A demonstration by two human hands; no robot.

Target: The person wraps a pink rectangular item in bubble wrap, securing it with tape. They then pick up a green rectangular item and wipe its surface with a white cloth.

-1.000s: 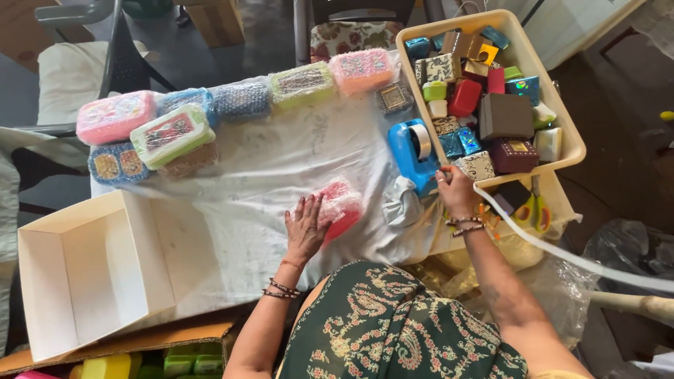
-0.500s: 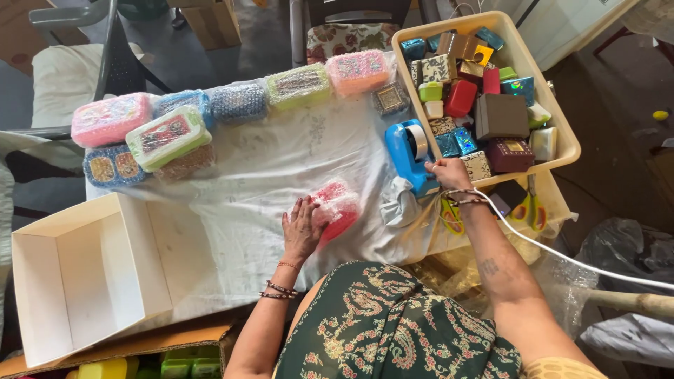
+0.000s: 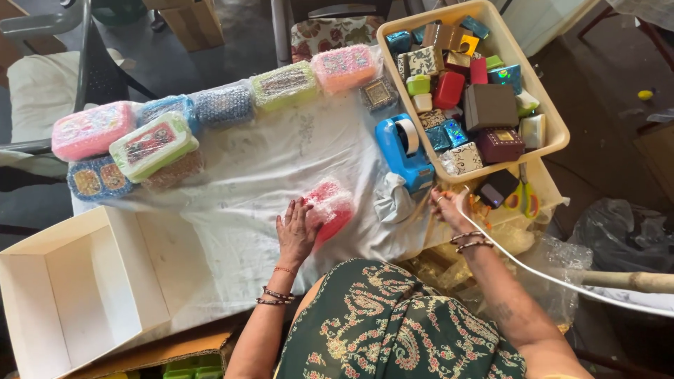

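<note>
1. Flat, spread fingers (image 3: 303, 210) of the left hand (image 3: 296, 235) pin a red bubble-wrapped parcel (image 3: 328, 208) to the cloth-covered surface (image 3: 232, 175), apparently holding its wrap shut.
2. The right hand (image 3: 449, 209) reaches beside the blue tape dispenser (image 3: 403, 151); whether it grips anything cannot be told.
3. Wrapped boxes (image 3: 151, 144) line the far edge, leaving the middle open.
4. A cream crate (image 3: 554, 126) bounds the right, an open white carton (image 3: 77, 281) the left.

Table (image 3: 232, 281) covered by white cloth (image 3: 246, 189). On cloth: blue tape dispenser (image 3: 404, 151) as landmark. Left of it, red bubble-wrapped box (image 3: 328, 209); far left, wrapped boxes in a row (image 3: 210, 105); right, cream basket (image 3: 554, 126).
</note>
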